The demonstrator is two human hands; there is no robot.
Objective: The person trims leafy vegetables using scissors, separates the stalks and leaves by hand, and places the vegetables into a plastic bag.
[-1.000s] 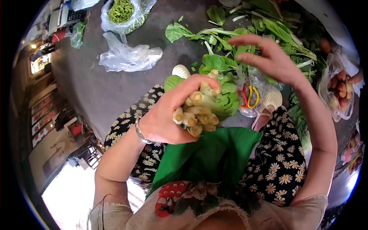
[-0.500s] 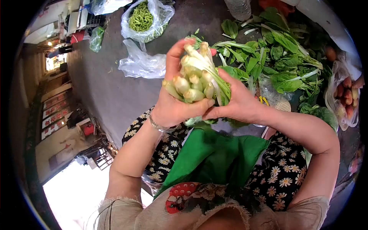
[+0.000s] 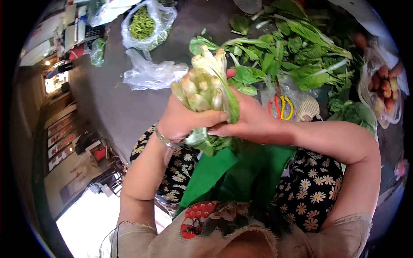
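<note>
Stem ends up, a bunch of leafy greens [image 3: 202,92] is gripped between both hands above my lap, its leaves [image 3: 211,143] hanging out below. My left hand [image 3: 183,116] wraps the left side of the bunch, thumb across the front; its other fingers are hidden behind the stems. Closed on the right side is my right hand [image 3: 254,115], with its thumb near the left thumb and one fingertip showing behind the stems. Scissors [image 3: 282,107] with red and yellow handles lie right of my right hand.
Loose leafy greens [image 3: 309,56] spread over the dark table [image 3: 105,92] at the back right. A plastic bag of green pieces [image 3: 143,23] and a crumpled clear bag [image 3: 148,73] are at the back left. Reddish produce in a bag [image 3: 385,90] sits far right.
The bunch and both hands have shifted a little left in view, while the whole scene has shifted too. My left fingers no longer show behind the stems. The scissors are now more exposed.
</note>
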